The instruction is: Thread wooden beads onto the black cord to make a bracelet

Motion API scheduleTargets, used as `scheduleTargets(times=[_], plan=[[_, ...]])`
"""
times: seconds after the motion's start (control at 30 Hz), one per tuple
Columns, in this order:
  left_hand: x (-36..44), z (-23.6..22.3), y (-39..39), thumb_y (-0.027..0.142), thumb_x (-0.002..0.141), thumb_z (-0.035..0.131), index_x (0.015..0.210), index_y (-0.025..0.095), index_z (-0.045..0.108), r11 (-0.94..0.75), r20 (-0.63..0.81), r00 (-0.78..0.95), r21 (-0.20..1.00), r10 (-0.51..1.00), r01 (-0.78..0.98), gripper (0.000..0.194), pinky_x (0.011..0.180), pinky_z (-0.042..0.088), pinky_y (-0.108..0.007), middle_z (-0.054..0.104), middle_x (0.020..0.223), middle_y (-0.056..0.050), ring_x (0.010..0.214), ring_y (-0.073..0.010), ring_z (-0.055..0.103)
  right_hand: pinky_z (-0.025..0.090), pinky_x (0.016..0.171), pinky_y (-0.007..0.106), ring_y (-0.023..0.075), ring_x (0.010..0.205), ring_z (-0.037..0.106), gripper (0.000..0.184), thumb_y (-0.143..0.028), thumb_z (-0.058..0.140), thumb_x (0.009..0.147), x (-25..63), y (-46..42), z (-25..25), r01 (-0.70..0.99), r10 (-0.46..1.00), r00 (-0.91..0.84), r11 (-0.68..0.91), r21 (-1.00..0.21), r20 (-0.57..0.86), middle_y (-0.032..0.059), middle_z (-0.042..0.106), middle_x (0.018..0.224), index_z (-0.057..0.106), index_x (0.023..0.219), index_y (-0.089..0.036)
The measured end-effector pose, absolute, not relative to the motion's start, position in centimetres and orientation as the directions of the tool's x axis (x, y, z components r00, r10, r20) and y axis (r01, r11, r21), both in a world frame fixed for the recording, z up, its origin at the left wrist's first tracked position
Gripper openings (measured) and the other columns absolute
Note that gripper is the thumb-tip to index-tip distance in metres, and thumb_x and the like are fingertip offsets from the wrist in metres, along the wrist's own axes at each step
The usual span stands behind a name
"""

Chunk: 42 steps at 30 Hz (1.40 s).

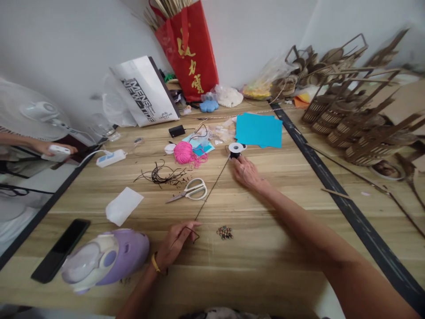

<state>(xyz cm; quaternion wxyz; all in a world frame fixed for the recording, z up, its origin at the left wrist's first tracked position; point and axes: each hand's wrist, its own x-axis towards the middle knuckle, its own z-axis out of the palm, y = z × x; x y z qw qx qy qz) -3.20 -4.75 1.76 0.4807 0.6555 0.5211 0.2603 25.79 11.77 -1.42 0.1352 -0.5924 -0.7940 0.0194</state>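
My left hand [177,241] is closed on the end of a dark cord [212,189], whose loose tip curls past the fingers. From there the cord runs taut up to a white spool [235,148] wound with black cord. Fingers of my right hand [246,171] are wrapped round that spool, at the middle of the table. Just right of my left hand lies a small cluster of beads [225,232]. Between the hands, to the left of the cord, rest scissors [191,191] with pale handles. A tangle of cut black cords [161,173] lies beyond them.
Pink yarn [184,153] and blue sheets [259,130] lie farther back. At front left are a purple-and-white device [109,259], a phone [61,250] and white paper [124,206]. Small baskets [345,115] crowd the right. Another person's hand [58,149] holds a white object at far left.
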Motion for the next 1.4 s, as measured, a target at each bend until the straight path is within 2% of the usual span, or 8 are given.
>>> scheduleTargets(times=[0.2, 0.4, 0.47, 0.57, 0.67, 0.83, 1.03, 1.4], plan=[[-3.4, 2.3, -4.8, 0.041, 0.093, 0.039, 0.099, 0.016, 0.068, -0.064, -0.118, 0.328, 0.867, 0.937, 0.494, 0.039, 0.07, 0.043, -0.029, 0.059, 0.062, -0.001, 0.064, -0.0171, 0.057, 0.043, 0.081, 0.035, 0.0252, 0.096, 0.052, 0.026, -0.015, 0.042, 0.089, 24.8, 9.8, 0.1, 0.843, 0.896, -0.388, 0.44, -0.31, 0.217, 0.0151, 0.055, 0.108, 0.056, 0.11, -0.013], [-3.0, 3.5, -4.4, 0.035, 0.094, 0.035, 0.102, 0.016, 0.067, -0.191, -0.07, 0.379, 0.77, 0.923, 0.608, 0.038, 0.068, 0.044, -0.027, 0.06, 0.067, -0.002, 0.066, -0.016, 0.057, 0.048, 0.088, 0.033, 0.0205, 0.1, 0.058, 0.025, -0.02, 0.052, 0.088, 21.0, 5.7, 2.5, 0.389, 0.684, -0.63, 0.687, -0.613, 0.367, 0.011, 0.058, 0.109, 0.057, 0.112, -0.015], [-2.9, 3.8, -4.1, 0.034, 0.094, 0.035, 0.103, 0.015, 0.066, -0.22, -0.057, 0.387, 0.742, 0.92, 0.633, 0.037, 0.07, 0.045, -0.027, 0.063, 0.071, -0.003, 0.068, -0.0159, 0.058, 0.046, 0.093, 0.034, 0.021, 0.109, 0.056, 0.033, -0.022, 0.059, 0.084, 19.8, 4.1, 3.4, 0.239, 0.585, -0.732, 0.702, -0.671, 0.35, 0.0107, 0.056, 0.119, 0.056, 0.117, -0.016], [-2.6, 4.2, -3.7, 0.032, 0.095, 0.035, 0.105, 0.015, 0.065, -0.275, -0.008, 0.401, 0.715, 0.916, 0.643, 0.036, 0.077, 0.046, -0.028, 0.066, 0.083, -0.006, 0.08, -0.0174, 0.06, 0.047, 0.092, 0.033, 0.0198, 0.104, 0.058, 0.039, -0.026, 0.063, 0.082, 18.4, 2.1, 4.2, 0.144, 0.522, -0.797, 0.653, -0.744, 0.304, 0.0084, 0.059, 0.115, 0.055, 0.119, -0.018], [-2.3, 4.5, -3.4, 0.03, 0.096, 0.034, 0.102, 0.015, 0.065, -0.329, 0.038, 0.425, 0.695, 0.905, 0.639, 0.034, 0.085, 0.044, -0.029, 0.066, 0.091, -0.007, 0.092, -0.0183, 0.06, 0.05, 0.082, 0.028, 0.017, 0.094, 0.06, 0.037, -0.022, 0.064, 0.08, 17.5, 1.2, 3.9, 0.124, 0.574, -0.771, 0.558, -0.82, 0.274, 0.0063, 0.062, 0.105, 0.056, 0.117, -0.018], [-2.1, 4.8, -3.2, 0.029, 0.097, 0.034, 0.092, 0.016, 0.063, -0.349, 0.054, 0.415, 0.646, 0.908, 0.679, 0.033, 0.077, 0.045, -0.027, 0.065, 0.083, -0.005, 0.079, -0.0155, 0.058, 0.047, 0.063, 0.021, 0.0109, 0.071, 0.058, 0.016, -0.022, 0.058, 0.086, 17.1, 1.6, 2.5, 0.167, 0.748, -0.633, 0.387, -0.907, 0.202, 0.003, 0.062, 0.084, 0.062, 0.101, -0.015], [-2.6, 4.2, -2.9, 0.031, 0.097, 0.033, 0.085, 0.016, 0.061, -0.36, 0.05, 0.411, 0.583, 0.91, 0.728, 0.034, 0.075, 0.045, -0.028, 0.064, 0.08, -0.004, 0.077, -0.0159, 0.057, 0.041, 0.058, 0.018, 0.0083, 0.063, 0.052, 0.01, -0.015, 0.058, 0.084, 18.1, 2.2, 2.3, 0.221, 0.753, -0.63, 0.408, -0.886, 0.19, -0.0018, 0.058, 0.072, 0.062, 0.093, -0.015], [-3.4, 2.8, -3.4, 0.026, 0.096, 0.036, 0.109, 0.017, 0.063, -0.446, 0.093, 0.467, 0.502, 0.879, 0.741, 0.031, 0.097, 0.044, -0.036, 0.062, 0.107, -0.008, 0.105, -0.0189, 0.054, 0.039, 0.062, 0.02, 0.0101, 0.066, 0.054, 0.008, -0.008, 0.057, 0.084, 22.2, 3.1, 3.7, 0.417, 0.737, -0.649, 0.549, -0.724, 0.186, 0.0012, 0.062, 0.079, 0.06, 0.082, -0.015]])
